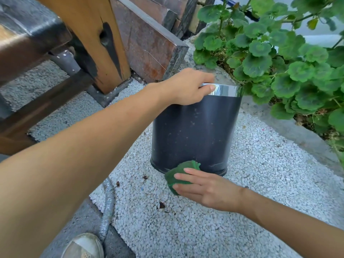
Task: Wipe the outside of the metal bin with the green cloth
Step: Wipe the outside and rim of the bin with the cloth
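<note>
A dark metal bin (193, 131) with a shiny chrome rim stands on white pebble paving in the middle of the view, tilted slightly away from me. Its side carries pale specks and a few scratches near the base. My left hand (188, 86) grips the chrome rim at its left edge, thumb on the outside. My right hand (202, 187) presses a folded green cloth (176, 174) flat against the bottom of the bin's near side, fingers spread over the cloth. The bin's inside is hidden.
A leafy green plant (279, 58) crowds the bin's right and rear. A wooden post (96, 40) and a stone block (149, 45) stand behind on the left. A grey corrugated hose (108, 203) lies on the ground near my shoe (83, 246).
</note>
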A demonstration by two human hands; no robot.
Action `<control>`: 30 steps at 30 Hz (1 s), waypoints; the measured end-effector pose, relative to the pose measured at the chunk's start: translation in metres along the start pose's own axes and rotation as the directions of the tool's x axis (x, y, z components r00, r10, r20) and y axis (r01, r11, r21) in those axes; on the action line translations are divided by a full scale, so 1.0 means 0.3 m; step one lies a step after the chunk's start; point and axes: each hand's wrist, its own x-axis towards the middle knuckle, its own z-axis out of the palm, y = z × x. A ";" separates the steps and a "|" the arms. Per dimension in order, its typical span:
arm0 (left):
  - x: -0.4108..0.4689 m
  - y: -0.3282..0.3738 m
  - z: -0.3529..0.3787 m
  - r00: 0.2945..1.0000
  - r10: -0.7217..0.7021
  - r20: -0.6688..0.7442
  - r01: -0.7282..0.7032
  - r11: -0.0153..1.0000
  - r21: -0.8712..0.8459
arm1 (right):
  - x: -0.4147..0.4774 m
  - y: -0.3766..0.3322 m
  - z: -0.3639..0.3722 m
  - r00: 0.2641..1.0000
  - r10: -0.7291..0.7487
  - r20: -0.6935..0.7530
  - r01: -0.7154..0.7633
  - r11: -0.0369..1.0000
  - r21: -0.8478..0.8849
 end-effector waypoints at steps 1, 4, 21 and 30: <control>-0.002 0.001 -0.003 1.000 0.001 0.003 -0.001 1.000 -0.001 | -0.040 0.017 0.003 0.999 0.013 -0.030 -0.012 0.998 0.059; -0.006 0.011 -0.006 1.000 -0.002 0.009 0.002 1.000 0.010 | -0.123 0.048 0.020 0.999 0.016 -0.030 -0.013 0.994 0.104; -0.033 0.053 -0.014 0.998 -0.041 0.048 0.041 0.999 0.010 | -0.408 0.063 0.112 0.980 0.198 -0.015 -0.185 0.942 0.281; -0.062 0.081 -0.011 0.996 -0.053 0.066 0.051 0.998 0.032 | -0.518 -0.008 0.104 0.897 0.432 0.089 -0.436 0.838 0.329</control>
